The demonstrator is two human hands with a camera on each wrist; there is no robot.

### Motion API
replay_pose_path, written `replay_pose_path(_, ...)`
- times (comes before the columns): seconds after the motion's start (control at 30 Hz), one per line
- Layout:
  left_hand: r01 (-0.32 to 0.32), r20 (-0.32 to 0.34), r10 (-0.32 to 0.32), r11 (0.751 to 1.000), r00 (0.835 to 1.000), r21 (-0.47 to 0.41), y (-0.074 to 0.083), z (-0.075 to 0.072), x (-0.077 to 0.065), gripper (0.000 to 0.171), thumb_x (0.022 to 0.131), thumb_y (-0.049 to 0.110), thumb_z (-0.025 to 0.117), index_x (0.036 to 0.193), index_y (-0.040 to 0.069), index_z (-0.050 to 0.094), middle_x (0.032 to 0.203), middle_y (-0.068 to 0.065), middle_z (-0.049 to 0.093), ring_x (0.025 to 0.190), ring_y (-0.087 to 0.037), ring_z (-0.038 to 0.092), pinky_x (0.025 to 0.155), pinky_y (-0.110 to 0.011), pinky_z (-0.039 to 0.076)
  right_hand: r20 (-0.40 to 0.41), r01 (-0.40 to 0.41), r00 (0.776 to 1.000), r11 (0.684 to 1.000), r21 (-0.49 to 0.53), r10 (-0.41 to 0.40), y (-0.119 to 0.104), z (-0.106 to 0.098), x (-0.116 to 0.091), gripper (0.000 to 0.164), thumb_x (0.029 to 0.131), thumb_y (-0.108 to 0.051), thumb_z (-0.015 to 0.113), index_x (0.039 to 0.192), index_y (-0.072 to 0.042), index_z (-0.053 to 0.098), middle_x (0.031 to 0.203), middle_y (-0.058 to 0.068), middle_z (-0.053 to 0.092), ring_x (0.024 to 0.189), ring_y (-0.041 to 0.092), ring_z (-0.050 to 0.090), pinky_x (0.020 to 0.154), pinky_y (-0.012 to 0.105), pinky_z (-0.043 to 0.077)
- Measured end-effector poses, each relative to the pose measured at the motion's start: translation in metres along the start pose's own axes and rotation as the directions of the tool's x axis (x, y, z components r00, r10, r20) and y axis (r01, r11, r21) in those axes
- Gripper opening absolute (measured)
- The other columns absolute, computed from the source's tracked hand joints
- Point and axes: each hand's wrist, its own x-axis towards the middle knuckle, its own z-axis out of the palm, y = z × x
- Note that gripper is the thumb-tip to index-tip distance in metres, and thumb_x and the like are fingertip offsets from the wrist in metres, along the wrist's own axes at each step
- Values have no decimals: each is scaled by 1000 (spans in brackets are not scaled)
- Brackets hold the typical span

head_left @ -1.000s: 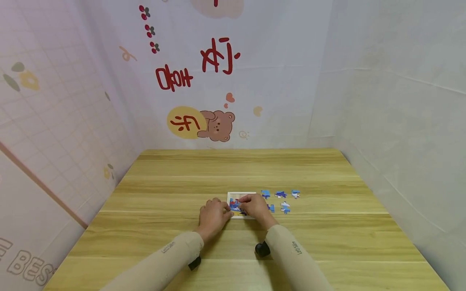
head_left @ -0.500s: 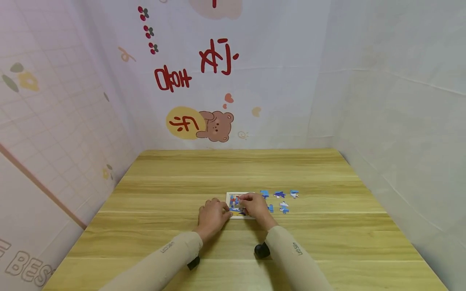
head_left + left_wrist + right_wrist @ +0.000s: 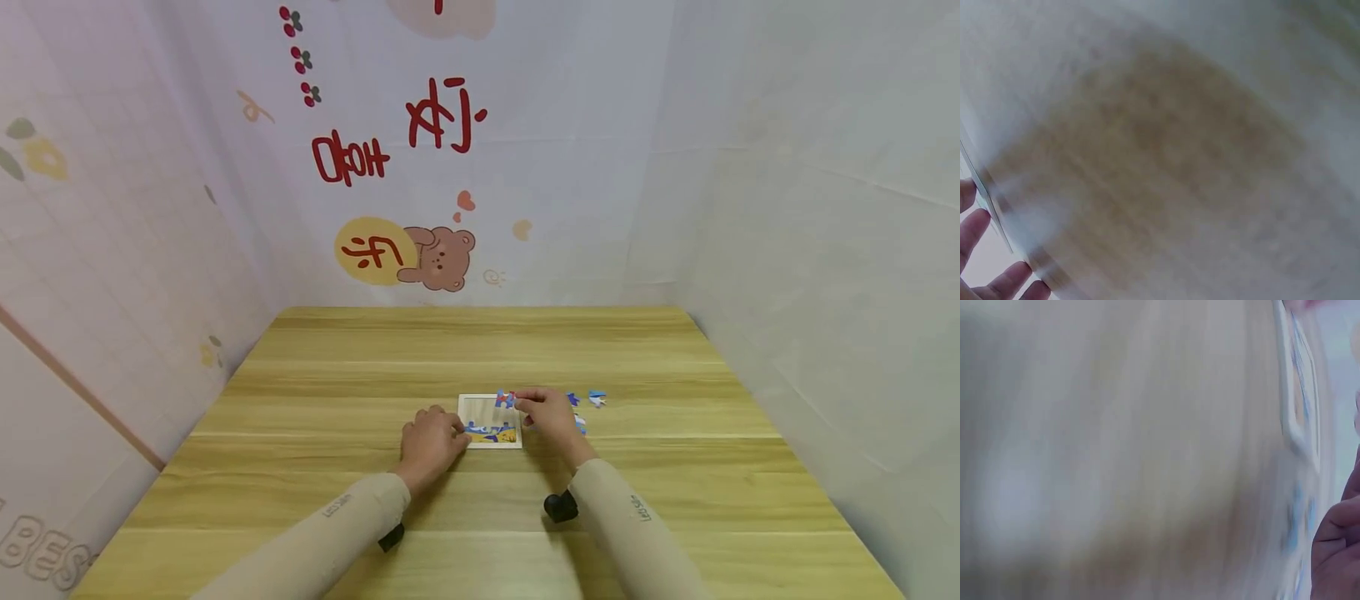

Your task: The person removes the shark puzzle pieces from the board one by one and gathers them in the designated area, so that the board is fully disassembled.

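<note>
1. Over the upper right of the puzzle frame (image 3: 480, 413): right hand (image 3: 551, 415) pinches a blue-and-red piece (image 3: 504, 399); contact with rim unclear.
2. Left hand (image 3: 433, 443) half-relaxed, fingers loosely bent, fingertips touching frame's left edge.
3. Joined pieces (image 3: 491, 435) occupy frame's lower part.

Place: small screened booth; whether it stands in a home, office or lab cannot be told. Back: pale sheet (image 3: 585, 167), creased like cloth, printed with a sideways bear (image 3: 442, 260), red lettering (image 3: 441, 117) and cherries (image 3: 302, 60). Left: pale printed panel (image 3: 112, 275), faint grid, flowers. Right: plain whitish panel (image 3: 825, 250), creased. Between them: one wood-grain counter (image 3: 480, 346), light finish.
</note>
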Motion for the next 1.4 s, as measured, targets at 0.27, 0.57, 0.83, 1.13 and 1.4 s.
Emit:
replay_pose_path(0.27, -14, -18, 14, 1000, 1000, 0, -4, 0, 0, 16, 85, 32, 76, 88, 17, 75, 91, -3, 59, 89, -26, 53, 75, -48, 43, -54, -52, 997, 997, -62, 49, 21, -67, -5, 22, 96, -17, 66, 111, -2, 71, 97, 11, 71, 72, 20, 63, 54, 26, 43)
replay_pose_path(0.57, -12, -11, 12, 1000, 1000, 2, -5, -5, -1, 16, 86, 32, 76, 87, 16, 75, 92, -4, 59, 89, -27, 53, 75, -49, 44, -94, -97, 992, 987, -129, 85, 45, -128, -16, 30, 97, -19, 64, 118, 2, 68, 78, 6, 66, 65, 16, 56, 53, 29, 44)
replay_pose_path(0.83, -21, -11, 21, 1000, 1000, -18, -3, -6, -4, 14, 86, 31, 76, 85, 17, 73, 89, -2, 57, 87, -25, 52, 74, -48, 42, -65, -86, 995, 965, -247, 72, 49, -143, -23, 25, 98, -13, 61, 113, 5, 69, 88, 7, 69, 72, 16, 62, 61, 30, 49)
replay_pose_path(1.13, -22, -12, 22, 1000, 1000, -20, -2, -5, -4, 14, 86, 31, 76, 86, 18, 73, 90, -2, 58, 88, -26, 52, 75, -48, 41, -95, -98, 992, 966, -237, 77, 50, -143, -23, 27, 95, -9, 61, 116, 7, 65, 94, 10, 68, 68, 17, 61, 61, 30, 49)
replay_pose_path(1.4, -8, -4, 8, 1000, 1000, -12, -3, -5, -1, 16, 84, 34, 78, 85, 19, 72, 87, -2, 57, 88, -26, 52, 76, -47, 39, -52, -54, 998, 978, -200, 45, 28, -118, -21, 31, 98, -13, 60, 122, 6, 64, 100, 17, 68, 75, 20, 61, 62, 29, 48)
